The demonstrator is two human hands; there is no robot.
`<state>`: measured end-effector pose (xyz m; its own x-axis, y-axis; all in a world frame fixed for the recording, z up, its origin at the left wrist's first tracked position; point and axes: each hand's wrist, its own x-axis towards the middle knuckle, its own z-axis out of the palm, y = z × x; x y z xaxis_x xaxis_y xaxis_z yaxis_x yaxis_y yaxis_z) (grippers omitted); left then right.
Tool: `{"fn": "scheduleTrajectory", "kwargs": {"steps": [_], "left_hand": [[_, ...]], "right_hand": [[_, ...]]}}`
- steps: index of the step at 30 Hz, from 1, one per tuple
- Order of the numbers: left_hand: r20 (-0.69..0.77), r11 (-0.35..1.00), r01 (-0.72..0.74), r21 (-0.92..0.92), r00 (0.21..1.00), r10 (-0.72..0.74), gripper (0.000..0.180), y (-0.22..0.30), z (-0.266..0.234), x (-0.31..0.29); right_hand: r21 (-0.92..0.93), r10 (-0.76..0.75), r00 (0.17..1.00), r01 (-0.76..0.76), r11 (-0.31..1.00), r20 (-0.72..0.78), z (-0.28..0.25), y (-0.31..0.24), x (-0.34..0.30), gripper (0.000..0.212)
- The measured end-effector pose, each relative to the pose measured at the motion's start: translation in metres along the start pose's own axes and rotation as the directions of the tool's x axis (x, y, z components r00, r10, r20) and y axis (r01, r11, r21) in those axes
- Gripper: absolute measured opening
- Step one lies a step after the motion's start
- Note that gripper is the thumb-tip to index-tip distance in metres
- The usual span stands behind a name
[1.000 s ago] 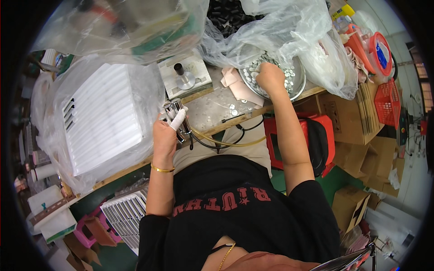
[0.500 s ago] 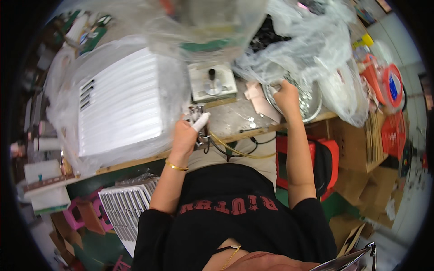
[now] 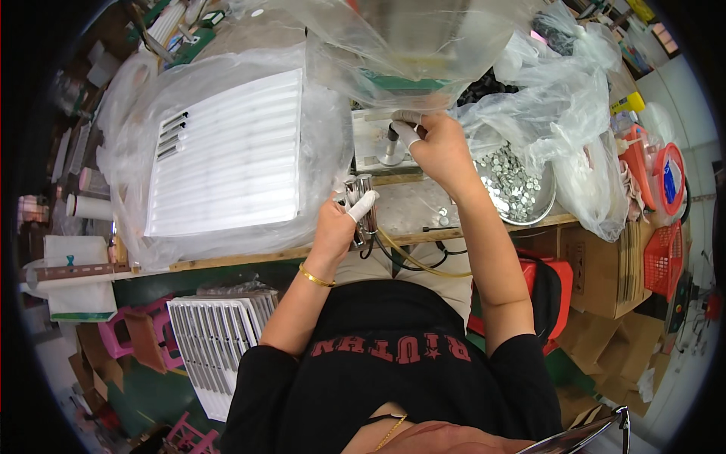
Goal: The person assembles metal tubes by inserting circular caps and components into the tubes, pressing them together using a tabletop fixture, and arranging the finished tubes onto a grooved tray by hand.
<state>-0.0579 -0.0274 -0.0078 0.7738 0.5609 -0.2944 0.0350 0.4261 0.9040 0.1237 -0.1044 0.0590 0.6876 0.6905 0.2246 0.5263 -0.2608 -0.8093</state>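
My left hand (image 3: 338, 227) is closed around several shiny chrome tubes (image 3: 361, 189) just above the table's front edge; white covers wrap some fingers. My right hand (image 3: 442, 147), also with white-covered fingertips, is pinched at the top of a short post with a black tip (image 3: 392, 135). Whatever lies between those fingers is hidden. The post rises from a round metal base on a pale block (image 3: 367, 144). To the right of my right forearm, a metal bowl (image 3: 550, 203) holds many small round silver pieces (image 3: 508, 181).
On the left, a white grooved tray (image 3: 227, 163) lies on clear plastic, with several black-ended chrome tubes (image 3: 172, 138) in it. Plastic bags (image 3: 575, 98) crowd the right. Below stand filled trays (image 3: 215, 340), a red-and-black bag (image 3: 548, 291) and cardboard boxes (image 3: 597, 265).
My right hand has moved left from the bowl to the black-tipped post. My left hand still grips the chrome tubes. The whole view has shifted slightly.
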Motion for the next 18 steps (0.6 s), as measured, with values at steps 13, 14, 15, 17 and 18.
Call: {"fn": "scheduleTrajectory", "kwargs": {"steps": [13,14,15,17,18], "left_hand": [[0.079,0.916,0.119,-0.383,0.992,-0.096,0.029,0.013,0.003,0.007],[0.075,0.916,0.121,-0.383,0.992,-0.1,0.029,0.013,0.003,0.009],[0.087,0.901,0.112,-0.42,0.993,-0.082,0.029,0.012,0.004,0.011],[0.09,0.871,0.091,-0.483,0.994,-0.054,0.026,0.014,0.006,0.012],[0.083,0.869,0.091,-0.486,0.995,-0.058,0.026,0.015,0.007,0.015]], "right_hand": [[-0.16,-0.051,0.993,0.033,0.987,-0.109,-0.003,-0.005,-0.009,0.021],[-0.158,-0.048,0.993,0.031,0.987,-0.105,-0.003,-0.003,-0.01,0.021],[-0.039,-0.062,0.984,0.057,0.998,-0.164,-0.004,-0.001,-0.012,0.021],[0.08,-0.067,0.975,0.086,0.993,-0.212,-0.005,0.001,-0.023,0.022],[0.126,0.02,0.997,-0.01,0.992,-0.079,-0.007,0.0,-0.035,0.025]]}}
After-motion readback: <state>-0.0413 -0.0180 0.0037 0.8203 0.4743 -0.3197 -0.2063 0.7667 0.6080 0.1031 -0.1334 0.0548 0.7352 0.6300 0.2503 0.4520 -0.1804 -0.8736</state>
